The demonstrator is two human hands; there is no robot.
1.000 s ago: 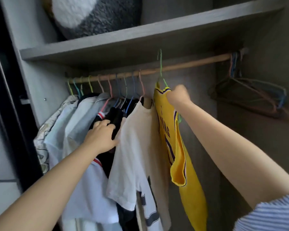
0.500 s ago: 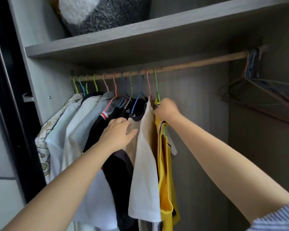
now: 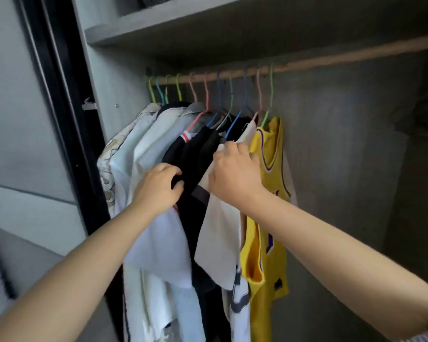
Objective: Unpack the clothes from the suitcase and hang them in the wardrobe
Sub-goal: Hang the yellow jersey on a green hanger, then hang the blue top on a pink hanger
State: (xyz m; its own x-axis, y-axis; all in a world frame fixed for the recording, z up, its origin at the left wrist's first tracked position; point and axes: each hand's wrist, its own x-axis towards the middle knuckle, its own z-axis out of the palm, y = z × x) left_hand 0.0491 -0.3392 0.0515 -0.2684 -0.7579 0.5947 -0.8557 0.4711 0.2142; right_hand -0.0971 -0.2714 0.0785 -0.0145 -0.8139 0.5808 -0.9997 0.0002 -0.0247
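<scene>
Two hands work in the only view, from the head camera, both raised to the row of hanging clothes below the long wooden wardrobe rail [image 3: 331,60]. The rail runs from lower left to upper right across the picture, and every garment hangs beneath its left stretch, on thin coloured hangers crowded close together.

The left hand [image 3: 158,191] is below the rail, on the black garment [image 3: 198,154] in the middle of the row. Its fingers curl round a fold of that dark cloth and grip it. The right hand [image 3: 235,174] is just to the right of it, on the cream-white T-shirt [image 3: 220,243]. Its fingers are bent round the shoulder of the shirt near the hanger, so it holds that cloth.

The bright yellow sleeveless jersey with purple trim [image 3: 272,149] hangs last in the row, on a green wire hanger [image 3: 269,95], just right of the right hand and touching the cream shirt. Its flat face is turned partly towards the camera, and its long axis hangs straight down from the rail.

To the right of the jersey the rail is bare for a long way. That free stretch lies on the right hand's side, so I judge that the right hand is the nearer one for any shift along the rail. The suitcase is not in view.
</scene>
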